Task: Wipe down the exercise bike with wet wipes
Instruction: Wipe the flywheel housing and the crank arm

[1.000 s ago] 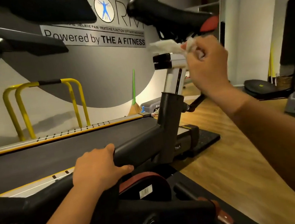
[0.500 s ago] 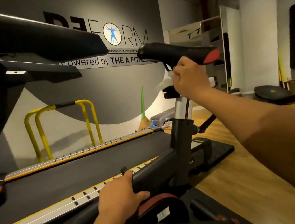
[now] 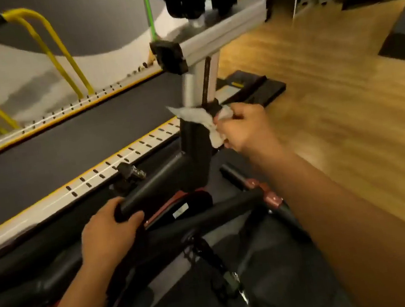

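Observation:
The exercise bike's black frame tube [image 3: 164,182] runs from lower left up to the black seat-post sleeve [image 3: 194,141], from which a silver seat post [image 3: 192,87] rises to the silver saddle rail [image 3: 220,31]. My right hand [image 3: 242,129] grips a crumpled white wet wipe [image 3: 202,119] and holds it against the top of the sleeve, where the silver post enters. My left hand [image 3: 108,234] is curled round the frame tube lower down. The saddle is out of view above.
A treadmill belt [image 3: 66,156] with yellow-edged side rails lies just left of the bike. Yellow hoop rails [image 3: 51,47] stand by the grey and white wall. Wooden floor [image 3: 344,97] spreads to the right, with dark equipment [image 3: 404,41] at the far right.
My right hand has come down with the wipe from under the saddle to the seat-post sleeve. The view has tilted downward. My left hand keeps its hold on the frame tube.

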Tool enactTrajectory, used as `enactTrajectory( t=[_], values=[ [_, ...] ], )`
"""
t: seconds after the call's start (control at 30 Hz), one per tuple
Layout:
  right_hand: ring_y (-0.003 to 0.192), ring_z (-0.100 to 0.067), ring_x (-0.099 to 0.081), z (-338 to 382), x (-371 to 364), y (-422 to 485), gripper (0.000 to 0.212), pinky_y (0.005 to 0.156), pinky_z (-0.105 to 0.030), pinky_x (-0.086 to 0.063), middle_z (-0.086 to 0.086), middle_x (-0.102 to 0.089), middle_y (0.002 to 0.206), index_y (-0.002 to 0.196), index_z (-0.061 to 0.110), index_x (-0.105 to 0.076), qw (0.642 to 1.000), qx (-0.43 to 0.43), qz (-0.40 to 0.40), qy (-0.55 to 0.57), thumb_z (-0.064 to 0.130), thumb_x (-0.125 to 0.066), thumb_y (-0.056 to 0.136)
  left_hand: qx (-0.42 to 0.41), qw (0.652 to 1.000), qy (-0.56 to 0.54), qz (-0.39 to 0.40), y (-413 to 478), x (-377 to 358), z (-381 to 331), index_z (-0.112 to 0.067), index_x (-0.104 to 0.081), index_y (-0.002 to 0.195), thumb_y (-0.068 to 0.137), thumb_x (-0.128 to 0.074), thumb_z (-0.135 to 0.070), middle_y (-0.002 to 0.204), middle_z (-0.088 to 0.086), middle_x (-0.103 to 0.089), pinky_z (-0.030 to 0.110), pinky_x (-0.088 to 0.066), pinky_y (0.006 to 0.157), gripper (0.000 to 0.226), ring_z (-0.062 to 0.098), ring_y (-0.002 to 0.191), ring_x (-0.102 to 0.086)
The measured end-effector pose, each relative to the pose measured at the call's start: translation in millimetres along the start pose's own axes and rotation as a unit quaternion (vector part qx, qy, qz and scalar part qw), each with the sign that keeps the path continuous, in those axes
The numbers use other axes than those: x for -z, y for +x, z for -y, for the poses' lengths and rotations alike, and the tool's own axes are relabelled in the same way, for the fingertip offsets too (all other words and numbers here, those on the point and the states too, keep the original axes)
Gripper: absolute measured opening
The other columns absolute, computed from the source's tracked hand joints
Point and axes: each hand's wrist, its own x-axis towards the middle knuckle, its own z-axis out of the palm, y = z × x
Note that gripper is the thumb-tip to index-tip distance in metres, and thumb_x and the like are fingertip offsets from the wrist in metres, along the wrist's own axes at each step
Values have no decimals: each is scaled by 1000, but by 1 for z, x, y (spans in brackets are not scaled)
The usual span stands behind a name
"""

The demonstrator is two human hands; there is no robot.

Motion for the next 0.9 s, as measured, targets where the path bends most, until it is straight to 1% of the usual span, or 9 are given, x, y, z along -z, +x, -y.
enactTrajectory(
  t=[0.07,0.13,0.2,0.27,0.43,0.53,0.63,0.77,0.9],
  values=[
    [63,-20,-57,-15,14,-40,20,57,-32,-44,-4,-63,63,72,16,-67,981,-154,21,118,3,-55,82,119,974,-193,10,-19,15,-19,-23,-66,116,87,-70,-33,115,4,-67,37,-49,95,31,23,106,-62],
    [70,-20,-60,-17,25,-86,19,58,-31,-45,-3,-68,74,81,18,-69,958,-232,67,157,4,-57,86,192,921,-323,96,-58,31,-47,-23,-68,105,91,-67,-30,110,3,-69,39,-50,96,16,23,107,-64],
    [75,-16,-63,-8,37,-133,14,60,-28,-47,-2,-71,83,90,18,-71,940,-265,116,182,11,-60,91,227,856,-408,223,-106,41,-79,-21,-67,109,88,-66,-39,111,3,-71,40,-51,95,28,21,106,-67],
    [81,-17,-66,6,50,-170,12,65,-31,-51,-3,-73,89,97,17,-72,926,-286,158,189,16,-61,93,215,835,-410,298,-147,51,-107,-18,-68,114,78,-64,-47,109,2,-73,37,-52,91,46,18,102,-69],
    [81,-22,-67,43,80,-214,18,69,-29,-54,-13,-71,94,103,6,-69,920,-299,187,169,18,-58,95,246,839,-427,230,-197,71,-141,-12,-74,95,87,-70,-23,93,6,-75,33,-53,78,14,22,92,-71],
    [86,-27,-67,62,91,-222,20,80,-39,-55,-16,-71,94,103,2,-66,892,-360,127,243,15,-52,97,313,753,-542,203,-206,84,-150,-8,-69,100,91,-64,-13,100,12,-75,37,-55,85,12,25,95,-72],
    [95,-28,-66,93,104,-219,27,91,-43,-53,-16,-69,100,116,-2,-60,853,-392,63,340,15,-44,100,326,714,-591,187,-215,99,-164,-5,-68,99,92,-61,-6,103,15,-73,35,-55,84,11,23,94,-72],
    [91,-24,-65,128,114,-214,28,85,-39,-56,-10,-68,95,116,4,-58,836,-397,59,375,21,-41,101,308,642,-670,209,-222,118,-180,2,-59,121,87,-64,-10,116,18,-68,33,-57,88,36,26,105,-67],
    [122,-36,-54,144,135,-195,59,100,-48,-47,-21,-53,137,138,1,-47,825,-404,59,392,29,-63,88,240,647,-651,317,-224,137,-190,1,-64,114,76,-68,-16,96,12,-69,19,-50,57,41,15,74,-63]
  ],
)
